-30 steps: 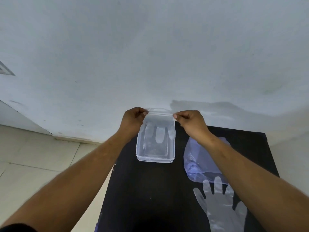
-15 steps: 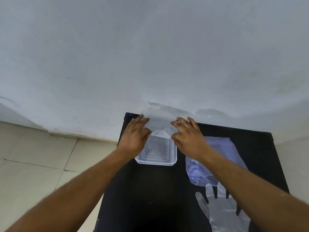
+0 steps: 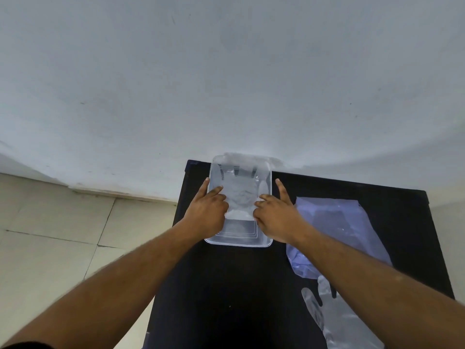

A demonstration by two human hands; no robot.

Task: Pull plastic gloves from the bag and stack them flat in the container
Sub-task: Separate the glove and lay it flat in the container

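Forearms reached forward from the bottom edge over a black counter [image 3: 226, 293]. Nearest on it, right of and nearer than the container [image 3: 239, 242], a loose glove [image 3: 344, 321] lay flat, partly under the right forearm. Just beyond that glove, still right of the container, lay the pale purple bag [image 3: 334, 217], flattened and crumpled at its near end, its left part covered by the right wrist.

The container, clear and rectangular, stood at the counter's far end. The left hand [image 3: 205, 215] rested on its left side and the right hand [image 3: 276, 219] on its right side. Each hand's fingers were spread, not pinching anything: the left fingers [image 3: 216, 191] and the right fingers [image 3: 264, 197] pressed down on a clear glove [image 3: 239, 190] lying inside the container, while each index finger pointed forward along the container's long rim. That glove lay fairly flat, its own fingers pointing toward the far wall of the container, with some wrinkling between the two hands.

Left of the container, past the counter's edge, was a tiled floor [image 3: 55, 222]. Beyond the container rose a plain white wall [image 3: 226, 84].
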